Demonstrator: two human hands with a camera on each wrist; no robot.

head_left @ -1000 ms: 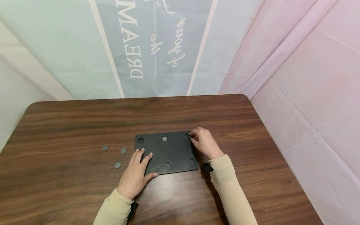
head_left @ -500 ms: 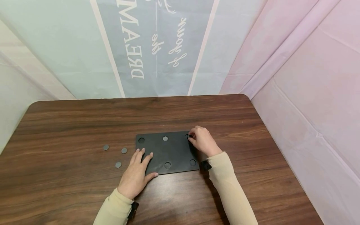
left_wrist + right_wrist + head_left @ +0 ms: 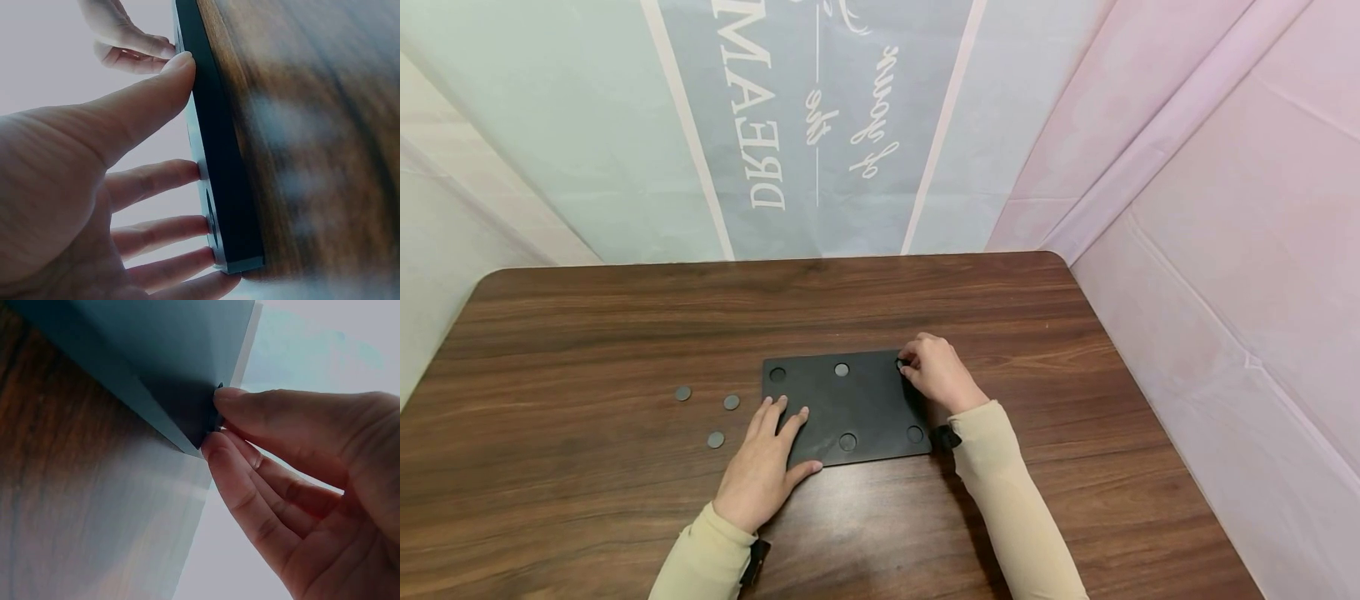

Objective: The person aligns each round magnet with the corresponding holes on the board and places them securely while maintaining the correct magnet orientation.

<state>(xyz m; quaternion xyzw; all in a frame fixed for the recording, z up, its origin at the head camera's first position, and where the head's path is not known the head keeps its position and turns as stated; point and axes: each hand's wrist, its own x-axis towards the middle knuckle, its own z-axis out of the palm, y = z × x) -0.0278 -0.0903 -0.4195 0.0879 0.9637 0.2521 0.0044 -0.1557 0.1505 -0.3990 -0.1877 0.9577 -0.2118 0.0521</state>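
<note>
A flat black rectangular board [image 3: 865,404] with round recesses lies on the table. My left hand [image 3: 758,475] rests on its near left corner with spread fingers, the thumb at the front edge. At the far right corner my right hand [image 3: 942,371] pinches a small dark disc [image 3: 215,415] between thumb and fingertips, right at the recess there. Whether the disc sits fully in the recess is hidden by the fingers. A grey disc [image 3: 842,369] lies in the far middle recess. The far left recess [image 3: 777,375] looks dark. The near left corner is partly covered by my hand.
Left of the board, three loose grey discs lie on the brown wooden table [image 3: 587,350]: one disc [image 3: 682,393] farthest left, another disc [image 3: 732,402] near the board, a third disc [image 3: 716,439] closer to me. A printed cloth [image 3: 850,125] hangs behind the table.
My right hand has shifted slightly left and away from me at the far right recess, its fingers still together. The left hand and the loose discs stay in place.
</note>
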